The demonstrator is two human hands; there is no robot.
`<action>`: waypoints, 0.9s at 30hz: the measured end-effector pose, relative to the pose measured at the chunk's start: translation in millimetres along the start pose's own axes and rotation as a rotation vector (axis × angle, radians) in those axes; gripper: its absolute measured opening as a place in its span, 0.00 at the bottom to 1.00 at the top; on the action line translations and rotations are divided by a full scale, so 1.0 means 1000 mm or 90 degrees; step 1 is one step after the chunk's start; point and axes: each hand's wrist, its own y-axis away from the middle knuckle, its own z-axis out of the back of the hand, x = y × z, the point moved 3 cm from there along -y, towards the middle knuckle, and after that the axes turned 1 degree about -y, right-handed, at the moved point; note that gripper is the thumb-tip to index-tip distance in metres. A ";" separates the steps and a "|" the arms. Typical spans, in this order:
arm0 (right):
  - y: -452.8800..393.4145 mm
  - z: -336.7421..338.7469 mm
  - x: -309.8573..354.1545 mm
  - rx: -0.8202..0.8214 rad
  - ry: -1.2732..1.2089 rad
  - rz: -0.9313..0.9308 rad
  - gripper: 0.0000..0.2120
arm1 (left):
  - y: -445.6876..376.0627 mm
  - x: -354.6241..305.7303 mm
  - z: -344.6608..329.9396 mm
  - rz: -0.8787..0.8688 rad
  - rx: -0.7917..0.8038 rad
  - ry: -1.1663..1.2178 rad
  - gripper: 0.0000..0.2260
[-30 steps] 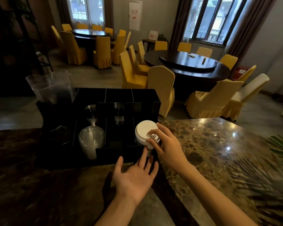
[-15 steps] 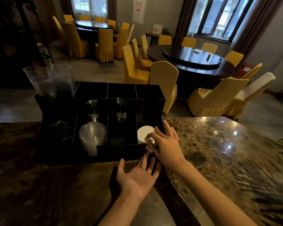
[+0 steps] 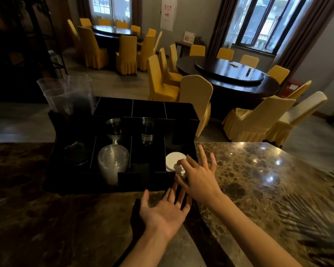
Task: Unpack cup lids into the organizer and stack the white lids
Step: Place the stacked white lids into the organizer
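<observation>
Here the white lids [image 3: 174, 161] sit as a short stack in the near right compartment of the black organizer [image 3: 193, 120], which stands on the dark marble counter [image 3: 258, 182]. The right hand [image 3: 198, 175] hovers over that compartment with fingers spread wide apart and gripping nothing; its index fingertip is at the right edge of the top lid, though whether it touches cannot be told. The left hand [image 3: 165, 211] is nearer, just in front of the organizer's near wall, palm up and fingers loosely apart, empty, its fingertips lying under the right hand's wrist.

Two compartments to the left of the white lids, a tall stack of clear dome lids [image 3: 113, 162] leans in the near middle compartment. Further left a dark flat lid [image 3: 75, 153] lies in the near left compartment, hard to make out in the shadow. Behind these, two small stacks of clear cups [image 3: 147, 131] stand in the middle row. A clear plastic bag [image 3: 66, 93] rises from the far left corner of the organizer. Beyond the counter, yellow-covered chairs [image 3: 196, 93] surround round dark tables [image 3: 229, 74].
</observation>
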 end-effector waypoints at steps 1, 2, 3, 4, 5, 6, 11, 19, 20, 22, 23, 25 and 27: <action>0.001 0.001 0.001 0.005 0.008 -0.006 0.22 | 0.000 0.000 0.000 0.000 0.001 -0.006 0.37; 0.002 0.003 0.002 0.005 0.017 -0.014 0.22 | 0.001 0.000 0.001 0.001 0.002 -0.013 0.37; 0.003 0.006 0.003 0.000 0.027 -0.021 0.22 | 0.002 0.000 0.001 0.003 0.004 -0.019 0.37; 0.004 0.008 0.004 -0.007 0.035 -0.024 0.23 | 0.002 0.000 0.001 0.003 0.008 -0.024 0.37; 0.004 0.010 0.006 -0.015 0.040 -0.023 0.24 | 0.003 0.000 0.001 0.004 0.013 -0.028 0.37; 0.004 0.012 0.009 -0.025 0.045 -0.018 0.25 | 0.003 -0.001 0.001 0.005 0.017 -0.031 0.37; 0.004 0.013 0.012 -0.057 0.053 -0.015 0.21 | 0.001 -0.004 0.002 0.009 0.029 -0.039 0.39; 0.009 0.003 0.014 -0.010 0.048 -0.025 0.22 | -0.003 -0.004 0.008 0.015 0.023 -0.064 0.38; 0.010 0.002 0.014 -0.011 0.042 -0.025 0.22 | -0.003 -0.006 0.009 0.016 0.024 -0.070 0.38; 0.011 0.000 0.011 -0.010 0.024 -0.031 0.22 | -0.003 -0.008 0.009 0.022 0.029 -0.082 0.38; 0.011 0.000 0.009 -0.004 0.019 -0.032 0.23 | -0.002 -0.008 0.008 0.025 0.030 -0.094 0.37; 0.012 -0.001 0.004 0.006 -0.001 -0.029 0.25 | 0.000 -0.010 0.007 0.029 0.028 -0.126 0.36; 0.015 0.000 0.002 0.007 -0.025 -0.023 0.27 | 0.003 -0.012 0.007 0.027 0.032 -0.159 0.34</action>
